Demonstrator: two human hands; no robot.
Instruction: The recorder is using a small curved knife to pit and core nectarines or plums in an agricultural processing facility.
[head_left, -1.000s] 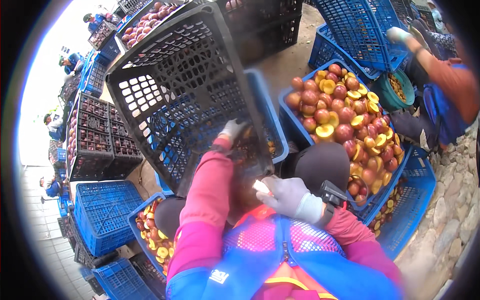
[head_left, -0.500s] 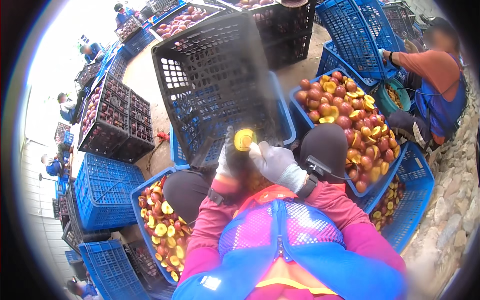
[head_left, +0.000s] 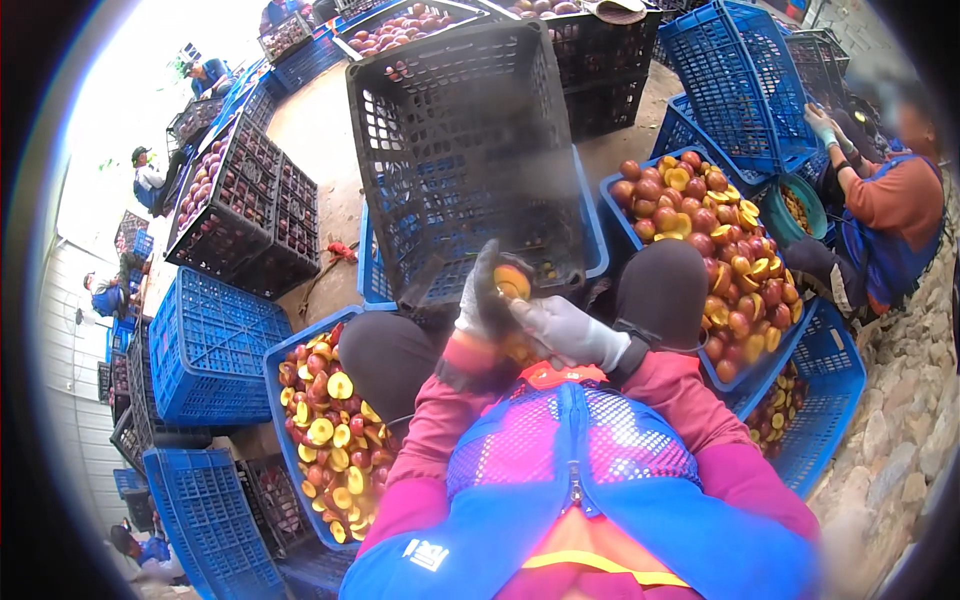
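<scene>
Between my hands is a plum half [head_left: 513,281], red-skinned with a yellow-orange cut face. My left hand [head_left: 480,298], in a pale glove with a dark palm, is closed around it. Thumb and fingers of my right hand [head_left: 570,330], in a whitish-grey glove, are pressed together at the plum's lower edge; whatever they grip there is hidden. Just beyond, a black plastic crate [head_left: 455,160] leans tilted with its open side toward me. It rests over a blue crate [head_left: 592,215], and a few small bits lie inside its lower part.
Blue crates of halved plums stand at my left knee [head_left: 335,440] and right knee [head_left: 735,270]. On the right, a co-worker [head_left: 890,215] sits beside a green basin [head_left: 795,205]. Stacked black crates of whole plums [head_left: 245,215] and blue crates [head_left: 215,345] line the left.
The plum half has turned, so its cut face shows less. My right hand has shifted lower against it. The whole view has swung slightly, and the co-worker's hands have moved.
</scene>
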